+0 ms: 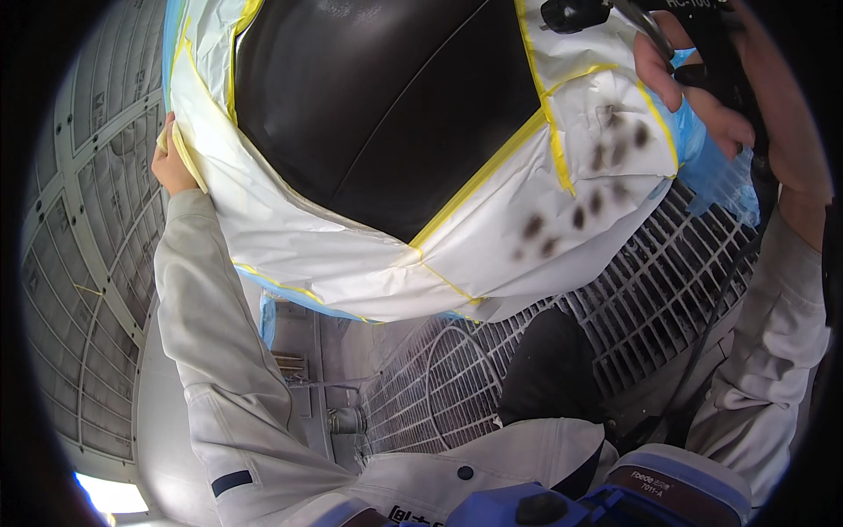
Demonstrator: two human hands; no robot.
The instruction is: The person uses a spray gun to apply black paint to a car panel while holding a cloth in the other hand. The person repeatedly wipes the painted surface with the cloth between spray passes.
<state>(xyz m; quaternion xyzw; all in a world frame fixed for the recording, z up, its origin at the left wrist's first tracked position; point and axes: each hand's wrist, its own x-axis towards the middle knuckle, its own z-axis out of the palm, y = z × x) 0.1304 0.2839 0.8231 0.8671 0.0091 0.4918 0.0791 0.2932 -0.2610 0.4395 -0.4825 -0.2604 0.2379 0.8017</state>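
Note:
A dark, glossy car body panel [378, 97] fills the upper middle, framed by white masking paper [307, 255] and yellow masking tape [479, 180]. Dark spots of sprayed paint mark the paper on the right. At the panel's far left edge, my left hand [178, 167] is closed around a folded pale yellow cloth [189, 156], pressed against the masked side. My right hand [707, 97] is raised at the upper right, its fingers wrapped around a black spray gun [724, 53] with a curved metal trigger. The gun's dark round head [575, 13] hangs over the masking paper; its upper part is cut off.
Blue masking film [702, 167] hangs at the right below the spray gun. A metal floor grating [650, 307] lies under the panel, and a thin dark hose [720, 307] runs down beside my right arm. A panelled wall [88, 246] stands at the left. A blue respirator [615, 496] juts in below.

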